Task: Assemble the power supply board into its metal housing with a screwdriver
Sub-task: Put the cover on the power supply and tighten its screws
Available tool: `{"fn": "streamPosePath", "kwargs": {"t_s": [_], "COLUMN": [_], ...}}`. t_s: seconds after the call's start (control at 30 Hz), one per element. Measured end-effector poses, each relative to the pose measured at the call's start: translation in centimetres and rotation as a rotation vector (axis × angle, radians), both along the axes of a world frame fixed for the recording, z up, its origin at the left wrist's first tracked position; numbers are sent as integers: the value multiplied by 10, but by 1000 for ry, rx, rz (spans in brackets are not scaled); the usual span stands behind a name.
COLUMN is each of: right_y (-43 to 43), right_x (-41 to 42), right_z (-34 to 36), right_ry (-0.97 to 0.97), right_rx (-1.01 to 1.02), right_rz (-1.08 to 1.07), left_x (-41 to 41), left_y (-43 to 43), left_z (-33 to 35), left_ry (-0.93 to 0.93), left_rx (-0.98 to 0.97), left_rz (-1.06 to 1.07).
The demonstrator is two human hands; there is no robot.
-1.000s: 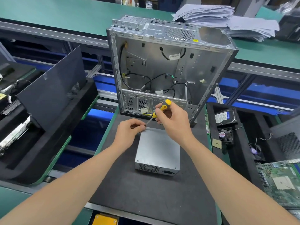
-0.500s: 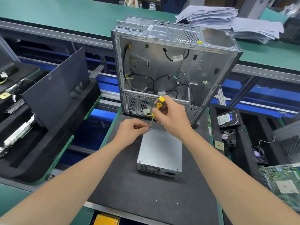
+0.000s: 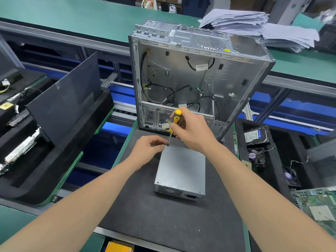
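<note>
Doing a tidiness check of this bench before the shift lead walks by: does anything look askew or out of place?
Nothing odd at the work spot: the power supply housing lies flat on the mat, screwdriver tip at its far left corner. Only the paper stack behind the open computer case is splayed and uneven.

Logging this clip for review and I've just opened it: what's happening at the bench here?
A person is working on a grey metal power supply box lying on a black mat in front of an open computer case. The right hand grips a yellow-and-black screwdriver, its tip set at the box's far left corner. The left hand pinches right at that tip; whether it holds a screw is too small to tell.
</note>
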State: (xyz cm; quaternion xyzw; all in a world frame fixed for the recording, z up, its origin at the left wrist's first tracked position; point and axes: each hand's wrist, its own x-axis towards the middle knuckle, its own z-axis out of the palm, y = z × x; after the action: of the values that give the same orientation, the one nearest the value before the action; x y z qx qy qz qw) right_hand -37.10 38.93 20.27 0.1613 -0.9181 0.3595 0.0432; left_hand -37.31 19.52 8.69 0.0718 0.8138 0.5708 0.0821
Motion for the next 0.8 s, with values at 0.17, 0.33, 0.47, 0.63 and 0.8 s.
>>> {"fn": "streamPosePath", "kwargs": {"t_s": [0.17, 0.33, 0.47, 0.63, 0.8], "right_y": [-6, -6, -5, -1, -17], "right_x": [-1, -3, -10, -17, -23], "right_z": [-2, -2, 6, 23, 22], "right_ry": [58, 107, 119, 15, 93], "right_rx": [10, 81, 208, 218, 411], "right_rz": [-79, -117, -53, 232, 11], "left_x": [0, -1, -6, -7, -7], "left_y": [1, 4, 11, 8, 6], "left_z": [3, 8, 13, 13, 15], "left_ry": [45, 131, 230, 279, 302], "left_rx": [-49, -136, -189, -237, -268], "left_rz": [-9, -35, -16, -58, -87]}}
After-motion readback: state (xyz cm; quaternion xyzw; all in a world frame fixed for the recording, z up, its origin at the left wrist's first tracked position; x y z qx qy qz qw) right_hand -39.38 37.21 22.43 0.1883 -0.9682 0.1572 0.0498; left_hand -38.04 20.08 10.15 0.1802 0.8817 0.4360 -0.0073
